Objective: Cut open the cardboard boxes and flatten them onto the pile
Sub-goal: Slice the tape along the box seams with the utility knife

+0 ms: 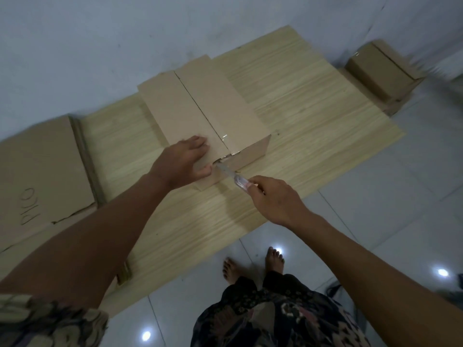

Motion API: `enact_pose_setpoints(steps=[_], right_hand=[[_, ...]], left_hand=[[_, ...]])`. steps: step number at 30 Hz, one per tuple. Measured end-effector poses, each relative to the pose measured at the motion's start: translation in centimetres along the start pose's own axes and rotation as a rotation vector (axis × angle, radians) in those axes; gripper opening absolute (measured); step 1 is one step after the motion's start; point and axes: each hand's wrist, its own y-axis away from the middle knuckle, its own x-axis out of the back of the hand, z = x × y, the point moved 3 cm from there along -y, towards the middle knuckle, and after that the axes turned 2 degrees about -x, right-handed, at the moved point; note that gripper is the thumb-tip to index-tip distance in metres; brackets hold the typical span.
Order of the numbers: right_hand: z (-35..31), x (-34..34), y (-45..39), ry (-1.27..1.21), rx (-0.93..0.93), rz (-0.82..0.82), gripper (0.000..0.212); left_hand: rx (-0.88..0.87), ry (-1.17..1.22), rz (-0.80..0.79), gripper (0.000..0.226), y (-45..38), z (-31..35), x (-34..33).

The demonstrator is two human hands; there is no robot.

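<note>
A closed cardboard box (200, 106) stands on a low wooden board (300, 116), its top seam slit along most of its length, with clear tape left at the near end. My left hand (185, 164) presses flat on the box's near left corner, fingers on top and thumb on the front face. My right hand (273, 199) grips a clear-handled utility knife (233, 177). Its blade tip sits in the taped seam on the box's near end face. A pile of flattened cardboard (42, 166) lies at the left on the board.
Another closed cardboard box (383, 71) sits on flat cardboard at the far right by the wall. My bare feet (253, 264) stand on the glossy white tile floor just before the board's near edge. A pale wall runs behind the board.
</note>
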Motion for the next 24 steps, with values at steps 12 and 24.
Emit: enact_pose_setpoints(steps=[12, 24], right_hand=[[-1.5, 0.6, 0.1, -0.556, -0.373, -0.328, 0.045], [-1.2, 1.1, -2.0, -0.581, -0.389, -0.209, 0.047]], left_hand=[[0.074, -0.036, 0.029, 0.055, 0.6, 0.5, -0.5], [0.266, 0.033, -0.212, 0.077, 1.6, 0.3, -3.0]])
